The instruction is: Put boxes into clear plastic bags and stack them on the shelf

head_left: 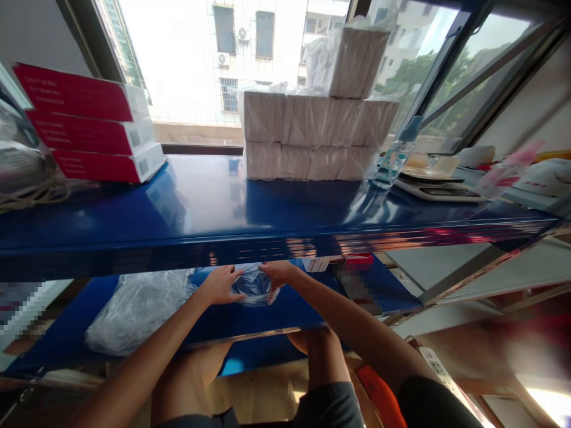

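Note:
On the lower blue shelf [241, 324], my left hand [222, 286] and my right hand [279, 275] hold a crinkled clear plastic bag [253, 285] between them. The left thumb and fingers curve around its left side. My right fingers grip its upper right part, partly hidden by the hand. Whatever the bag may contain is too small to make out. To the left of my left hand lies a large heap of clear plastic bags [138, 312].
The upper blue shelf [205, 208] overhangs my hands. It bears stacked red-and-white boxes [96, 128], plastic-wrapped white boxes [312, 137], a clear bottle [392, 163] and a scale [441, 191]. White boxes [316, 263] stand behind my right hand. A power strip [439, 368] is at lower right.

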`<state>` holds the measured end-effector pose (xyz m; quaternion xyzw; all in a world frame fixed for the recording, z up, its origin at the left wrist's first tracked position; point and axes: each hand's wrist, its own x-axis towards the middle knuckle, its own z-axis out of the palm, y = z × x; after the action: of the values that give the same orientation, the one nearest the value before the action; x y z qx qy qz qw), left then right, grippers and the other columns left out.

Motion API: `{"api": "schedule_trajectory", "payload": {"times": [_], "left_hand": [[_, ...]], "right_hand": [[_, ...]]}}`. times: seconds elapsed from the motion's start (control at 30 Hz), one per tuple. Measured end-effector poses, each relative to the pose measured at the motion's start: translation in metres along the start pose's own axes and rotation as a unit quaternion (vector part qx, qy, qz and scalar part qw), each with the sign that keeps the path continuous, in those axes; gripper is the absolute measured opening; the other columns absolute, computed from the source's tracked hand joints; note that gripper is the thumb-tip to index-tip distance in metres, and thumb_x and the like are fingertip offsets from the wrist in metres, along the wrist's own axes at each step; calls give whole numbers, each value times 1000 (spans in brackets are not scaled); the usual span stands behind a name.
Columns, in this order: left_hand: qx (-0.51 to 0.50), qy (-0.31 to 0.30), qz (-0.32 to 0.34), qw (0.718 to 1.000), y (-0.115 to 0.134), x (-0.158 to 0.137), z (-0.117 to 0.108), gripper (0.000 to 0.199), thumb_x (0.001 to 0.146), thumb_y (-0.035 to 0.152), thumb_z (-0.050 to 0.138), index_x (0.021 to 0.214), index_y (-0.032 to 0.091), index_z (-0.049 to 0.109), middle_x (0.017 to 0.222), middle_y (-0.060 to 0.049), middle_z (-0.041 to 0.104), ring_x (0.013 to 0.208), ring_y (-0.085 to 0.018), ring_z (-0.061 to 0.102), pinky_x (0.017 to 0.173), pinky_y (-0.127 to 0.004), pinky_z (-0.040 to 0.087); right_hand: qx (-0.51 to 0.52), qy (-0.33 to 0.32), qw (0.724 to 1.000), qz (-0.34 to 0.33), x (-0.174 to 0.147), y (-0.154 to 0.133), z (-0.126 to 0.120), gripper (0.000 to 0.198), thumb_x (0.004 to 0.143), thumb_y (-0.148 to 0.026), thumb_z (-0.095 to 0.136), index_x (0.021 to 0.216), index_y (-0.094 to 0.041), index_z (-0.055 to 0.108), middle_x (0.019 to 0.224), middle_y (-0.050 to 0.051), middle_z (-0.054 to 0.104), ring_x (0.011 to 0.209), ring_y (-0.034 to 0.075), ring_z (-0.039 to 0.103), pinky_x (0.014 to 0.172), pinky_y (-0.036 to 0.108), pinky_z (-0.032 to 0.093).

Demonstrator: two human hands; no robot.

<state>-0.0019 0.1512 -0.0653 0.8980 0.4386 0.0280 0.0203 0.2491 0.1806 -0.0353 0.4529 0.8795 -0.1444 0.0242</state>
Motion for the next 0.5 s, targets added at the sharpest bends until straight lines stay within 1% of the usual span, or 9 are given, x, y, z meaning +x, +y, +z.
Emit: {"api": "schedule_trajectory", "payload": {"times": [0.07,0.13,0.17,0.23,0.3,0.37,0.43,0.5], "left_hand": [[-10,-1,-11,1000,-1,-1,2,79,79,73,69,136,18,63,121,-19,69,110,-38,66,98,-47,50],[-24,-1,-23,999,-1,-3,6,78,81,74,66,136,18,62,116,-18,71,106,-37,67,95,-46,51],[-29,1,-30,999,0,-4,8,78,83,74,64,137,18,61,113,-17,72,104,-36,68,93,-46,51],[-34,11,-45,998,2,-9,12,76,84,74,62,137,18,61,109,-16,72,102,-36,68,91,-45,52],[-32,28,-57,997,6,-13,14,74,85,73,61,134,18,63,110,-16,72,102,-36,68,92,-47,52],[-25,48,-57,997,10,-17,14,71,85,71,63,131,17,65,117,-18,71,106,-37,67,96,-49,51],[-14,68,-47,996,13,-20,14,68,85,68,66,129,17,66,127,-19,68,114,-38,64,101,-51,49],[-6,81,-36,996,16,-21,12,64,86,65,67,126,16,68,131,-19,67,120,-38,61,106,-52,47]], "right_hand": [[78,-11,997,-9,-2,8,0,81,58,-57,95,124,-16,72,123,13,75,112,31,72,91,32,58],[141,-31,989,-21,-5,14,0,86,61,-57,93,132,-16,67,128,12,73,117,30,70,94,32,57],[147,-42,988,-26,-7,17,0,87,62,-56,92,135,-17,66,130,12,73,118,30,69,95,32,57],[128,-60,990,-29,-12,21,1,85,63,-53,93,137,-20,66,132,11,72,119,31,69,97,34,57],[102,-65,992,-23,-17,25,3,75,66,-53,92,131,-21,70,131,11,72,118,33,69,97,37,57],[81,-55,995,-30,-22,28,4,57,72,-53,89,118,-21,76,132,12,72,113,33,71,92,36,58],[55,-46,996,-56,-26,29,5,41,77,-50,87,103,-20,79,134,11,70,109,31,73,87,33,58],[30,-21,995,-88,-32,28,6,33,81,-48,85,97,-20,79,133,11,71,107,30,73,85,31,57]]}}
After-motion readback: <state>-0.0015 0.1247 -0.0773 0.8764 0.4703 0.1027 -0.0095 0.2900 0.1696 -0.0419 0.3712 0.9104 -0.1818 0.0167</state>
